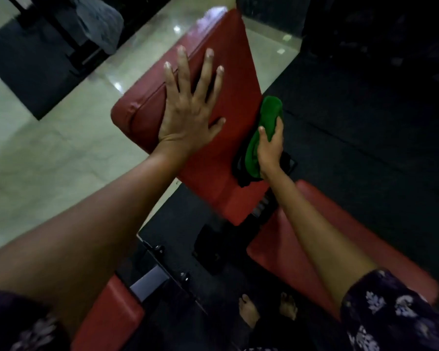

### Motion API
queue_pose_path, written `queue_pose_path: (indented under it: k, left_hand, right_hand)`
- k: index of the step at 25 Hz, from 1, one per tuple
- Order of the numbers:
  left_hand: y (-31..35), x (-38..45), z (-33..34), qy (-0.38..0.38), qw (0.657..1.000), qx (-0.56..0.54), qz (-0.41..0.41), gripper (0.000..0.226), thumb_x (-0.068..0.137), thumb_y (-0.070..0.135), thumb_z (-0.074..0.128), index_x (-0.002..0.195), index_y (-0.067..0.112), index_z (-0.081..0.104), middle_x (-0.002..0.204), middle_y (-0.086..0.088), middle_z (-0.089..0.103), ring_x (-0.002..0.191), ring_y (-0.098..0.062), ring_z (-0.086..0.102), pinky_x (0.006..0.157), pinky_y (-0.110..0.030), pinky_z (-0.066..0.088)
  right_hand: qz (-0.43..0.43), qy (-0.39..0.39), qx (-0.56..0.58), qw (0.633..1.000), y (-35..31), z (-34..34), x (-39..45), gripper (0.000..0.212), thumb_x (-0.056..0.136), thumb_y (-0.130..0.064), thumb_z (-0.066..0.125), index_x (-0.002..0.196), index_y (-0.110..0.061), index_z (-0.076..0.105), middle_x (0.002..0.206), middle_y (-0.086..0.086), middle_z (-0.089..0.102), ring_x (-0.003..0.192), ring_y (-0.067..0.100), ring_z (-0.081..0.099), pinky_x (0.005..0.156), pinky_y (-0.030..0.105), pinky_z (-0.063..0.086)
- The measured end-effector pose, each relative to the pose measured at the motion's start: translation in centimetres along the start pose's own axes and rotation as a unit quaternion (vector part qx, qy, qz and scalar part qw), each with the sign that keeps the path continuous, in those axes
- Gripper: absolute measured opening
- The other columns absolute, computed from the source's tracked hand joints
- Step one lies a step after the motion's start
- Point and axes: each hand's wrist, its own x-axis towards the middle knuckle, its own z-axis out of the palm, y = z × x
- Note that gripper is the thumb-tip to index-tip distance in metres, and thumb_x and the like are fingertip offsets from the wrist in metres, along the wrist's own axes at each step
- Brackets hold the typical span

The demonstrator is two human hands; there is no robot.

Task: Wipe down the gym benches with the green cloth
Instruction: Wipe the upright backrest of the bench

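1. A glossy pale tiled floor (61,158) fills the left side.
2. A dark rubber mat (23,69) lies on that floor at its far left.
3. A grey crumpled cloth (99,24) hangs above the floor's far edge.

L hand (188,107): flat, fingers spread, arm straight out
R hand (270,148): fingers curled (thumb on top), gripping, arm extended

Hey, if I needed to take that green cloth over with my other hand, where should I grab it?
Probably the upper end of the green cloth. It sticks out bunched and free above the right hand, which grips the middle against the edge of the red bench pad. The left hand, now flat on the pad, could reach across from the pad side.
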Motion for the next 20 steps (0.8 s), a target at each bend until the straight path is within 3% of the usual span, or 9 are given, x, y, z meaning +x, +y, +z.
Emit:
queue_pose_path:
  k: [4, 8, 11, 13, 15, 17, 20]
  left_hand:
    - [0.7, -0.1, -0.3, -0.001, 1.000, -0.025, 0.004, 0.080, 0.083, 0.066, 0.035, 0.146, 0.017, 0.030, 0.151, -0.012, 0.031, 0.130, -0.045, 0.039, 0.102, -0.059, 0.032]
    - [-0.6, 0.9, -0.8, -0.010, 0.997, -0.072, -0.004, 0.079, 0.082, 0.061, 0.038, 0.145, 0.016, 0.032, 0.151, -0.012, 0.032, 0.131, -0.045, 0.038, 0.101, -0.059, 0.022]
    - [-1.1, 1.2, -1.8, -0.064, 0.994, -0.090, -0.007, 0.080, 0.082, 0.060, 0.040, 0.148, 0.015, 0.027, 0.155, -0.015, 0.021, 0.135, -0.047, 0.028, 0.107, -0.060, 0.022]
    - [-1.7, 1.0, -2.8, -0.081, 0.980, -0.184, 0.005, 0.082, 0.080, 0.057, 0.048, 0.147, 0.015, 0.027, 0.156, -0.015, 0.015, 0.139, -0.045, 0.019, 0.111, -0.056, 0.017]
    - [-3.3, -0.4, -3.6, -0.056, 0.944, -0.311, -0.099, 0.075, 0.078, 0.050, 0.053, 0.141, 0.011, 0.039, 0.152, -0.015, 0.027, 0.137, -0.038, 0.028, 0.110, -0.050, 0.022]
    - [-4.5, -3.3, -3.1, -0.032, 0.909, -0.336, -0.243, 0.070, 0.078, 0.049, 0.047, 0.134, 0.006, 0.044, 0.143, -0.017, 0.040, 0.130, -0.037, 0.038, 0.106, -0.051, 0.028]
    - [-4.7, -6.3, -2.4, -0.072, 0.861, -0.409, -0.296, 0.069, 0.085, 0.044, 0.052, 0.134, -0.003, 0.041, 0.135, -0.025, 0.044, 0.126, -0.046, 0.039, 0.105, -0.056, 0.033]
  right_hand:
    - [-0.098, -0.062, -0.029, 0.993, -8.7, -0.8, 1.7, 0.051, 0.098, -0.019, 0.047, 0.146, -0.017, 0.031, 0.145, 0.008, 0.041, 0.131, 0.021, 0.040, 0.108, 0.030, 0.032]
    - [-0.241, -0.108, -0.122, 0.957, -18.2, -1.3, 3.0, 0.050, 0.094, -0.014, 0.051, 0.142, -0.015, 0.039, 0.139, 0.010, 0.048, 0.126, 0.023, 0.045, 0.104, 0.028, 0.034]
    - [-0.321, -0.173, -0.320, 0.875, -23.5, -1.4, 3.1, 0.050, 0.094, -0.019, 0.051, 0.142, -0.023, 0.040, 0.138, 0.013, 0.044, 0.125, 0.026, 0.044, 0.102, 0.028, 0.032]
    - [-0.310, -0.193, -0.451, 0.815, -25.6, -1.0, 3.0, 0.050, 0.095, -0.025, 0.050, 0.143, -0.030, 0.037, 0.143, 0.011, 0.037, 0.128, 0.029, 0.041, 0.105, 0.033, 0.033]
    - [-0.292, -0.194, -0.504, 0.789, -26.9, -0.2, 2.3, 0.051, 0.094, -0.026, 0.050, 0.143, -0.030, 0.038, 0.147, 0.008, 0.036, 0.131, 0.029, 0.039, 0.106, 0.034, 0.033]
    - [-0.307, -0.195, -0.524, 0.770, -27.1, 0.8, 0.2, 0.049, 0.093, -0.026, 0.051, 0.140, -0.031, 0.042, 0.145, 0.008, 0.040, 0.129, 0.029, 0.041, 0.104, 0.034, 0.035]
    - [-0.374, -0.253, -0.509, 0.733, -25.1, 2.2, -4.9, 0.048, 0.092, -0.024, 0.051, 0.139, -0.031, 0.043, 0.141, 0.008, 0.043, 0.123, 0.028, 0.046, 0.097, 0.035, 0.040]
